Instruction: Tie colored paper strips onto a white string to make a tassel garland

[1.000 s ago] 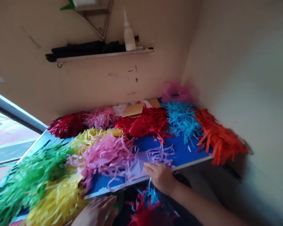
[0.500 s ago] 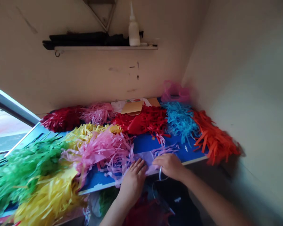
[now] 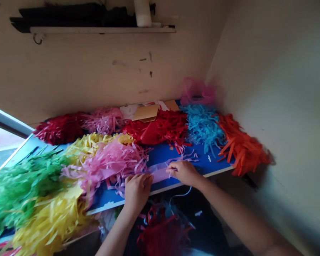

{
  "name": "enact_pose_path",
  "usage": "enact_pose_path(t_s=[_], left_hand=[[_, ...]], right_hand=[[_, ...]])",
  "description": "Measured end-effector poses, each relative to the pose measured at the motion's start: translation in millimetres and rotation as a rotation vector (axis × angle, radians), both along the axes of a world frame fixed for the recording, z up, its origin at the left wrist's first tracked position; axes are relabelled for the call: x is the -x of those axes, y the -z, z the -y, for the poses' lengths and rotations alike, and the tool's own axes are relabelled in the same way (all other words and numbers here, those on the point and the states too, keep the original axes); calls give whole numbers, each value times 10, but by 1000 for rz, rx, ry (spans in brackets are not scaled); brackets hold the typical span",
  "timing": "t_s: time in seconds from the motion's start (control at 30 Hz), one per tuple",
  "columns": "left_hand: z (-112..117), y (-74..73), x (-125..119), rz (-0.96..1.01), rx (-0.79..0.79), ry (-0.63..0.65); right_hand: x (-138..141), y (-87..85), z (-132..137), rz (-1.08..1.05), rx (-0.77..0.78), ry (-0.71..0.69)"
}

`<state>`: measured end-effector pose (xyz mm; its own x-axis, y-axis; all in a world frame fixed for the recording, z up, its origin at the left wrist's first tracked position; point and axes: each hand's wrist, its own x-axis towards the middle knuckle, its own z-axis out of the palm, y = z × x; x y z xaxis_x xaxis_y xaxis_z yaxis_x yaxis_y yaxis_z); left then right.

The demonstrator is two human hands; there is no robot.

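Note:
A lilac strip of tissue paper (image 3: pixel 160 172), with thin fringes trailing off its right end, lies near the front edge of the blue table (image 3: pixel 164 155). My left hand (image 3: pixel 138 190) is closed at the strip's left end, fingers curled over it. At the right end, my right hand (image 3: pixel 184 172) pinches the paper where the fringes begin. A thin white cord (image 3: pixel 182 195) hangs below my right hand; whether I hold it too is unclear. Just left of the strip sits a fringed pink paper bundle (image 3: pixel 112 160).
Green (image 3: pixel 26 181), yellow (image 3: pixel 50 220), red (image 3: pixel 170 128), blue (image 3: pixel 204 124) and orange fringe bundles (image 3: pixel 241 145) surround my hands. A wall shelf (image 3: pixel 104 30) holds a white bottle (image 3: pixel 143 14). More dark red fringe (image 3: pixel 162 231) lies below the table edge.
My left hand has moved left and gone from lying flat to closed. More of the lilac paper now shows between my hands. The view has tilted down.

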<state>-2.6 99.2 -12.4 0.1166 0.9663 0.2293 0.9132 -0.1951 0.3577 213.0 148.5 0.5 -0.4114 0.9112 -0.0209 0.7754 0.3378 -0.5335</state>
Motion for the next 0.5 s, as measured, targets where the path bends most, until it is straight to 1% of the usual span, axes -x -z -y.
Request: enact_pose_path(t_s=[0.17,0.3,0.5], left_hand=[[-82,-39,-75,-133,57,-120],[-157,-38,-109,-207,107,-161],[-217,17,-113,-257,149,-189]], right_hand=[[53,34,-86,105,9,101],[113,53,-104,188,-10,154],[148,85,-144,258,2,162]])
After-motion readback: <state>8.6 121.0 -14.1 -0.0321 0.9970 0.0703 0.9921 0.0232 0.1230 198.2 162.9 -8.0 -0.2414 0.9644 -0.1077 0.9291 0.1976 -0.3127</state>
